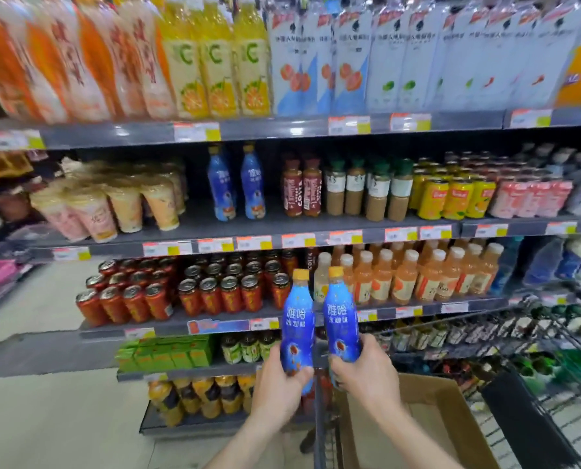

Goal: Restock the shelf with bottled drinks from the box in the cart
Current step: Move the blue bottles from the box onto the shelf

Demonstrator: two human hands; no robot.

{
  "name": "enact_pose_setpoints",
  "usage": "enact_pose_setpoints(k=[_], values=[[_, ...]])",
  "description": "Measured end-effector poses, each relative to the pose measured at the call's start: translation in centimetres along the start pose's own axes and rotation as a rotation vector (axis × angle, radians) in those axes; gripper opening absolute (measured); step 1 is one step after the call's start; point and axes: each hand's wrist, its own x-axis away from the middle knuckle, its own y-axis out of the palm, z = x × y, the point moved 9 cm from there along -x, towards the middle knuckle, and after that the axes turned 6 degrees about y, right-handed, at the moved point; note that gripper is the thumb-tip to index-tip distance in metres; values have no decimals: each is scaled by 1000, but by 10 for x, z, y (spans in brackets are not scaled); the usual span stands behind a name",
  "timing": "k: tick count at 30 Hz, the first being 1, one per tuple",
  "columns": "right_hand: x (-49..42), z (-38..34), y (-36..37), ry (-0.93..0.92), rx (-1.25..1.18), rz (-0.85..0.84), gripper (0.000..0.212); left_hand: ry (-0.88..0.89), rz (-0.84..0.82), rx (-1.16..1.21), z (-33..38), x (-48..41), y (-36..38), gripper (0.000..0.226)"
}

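Observation:
I hold two blue bottled drinks with yellow caps upright in front of the shelves. My left hand (pixel 279 384) grips the base of the left blue bottle (pixel 298 319). My right hand (pixel 363 370) grips the base of the right blue bottle (pixel 340 319). Two matching blue bottles (pixel 236 184) stand on the second shelf (pixel 214 228) up and to the left, with bare shelf around them. The cardboard box (pixel 431 401) sits in the cart (pixel 552 384) at the lower right, below my right arm; its inside is mostly hidden.
Cups (pixel 120 204) stand left of the shelved blue bottles and brown bottles (pixel 302 187) to their right. Red cans (pixel 187 292) and orange bottles (pixel 417 275) fill the shelf below. The cart's wire frame crosses the lower right. Floor lies at the left.

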Motion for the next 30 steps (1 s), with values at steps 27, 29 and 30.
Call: enact_pose_setpoints(k=[27, 29, 30], values=[[-75, -210, 95, -226, -196, -12, 46, 16, 124, 74, -27, -77, -178, 57], [-91, -232, 98, -241, -226, 20, 45, 32, 97, 81, -34, -85, -192, 57], [-99, -242, 98, -250, -239, 38, 44, 33, 84, 90, -38, -88, -198, 57]])
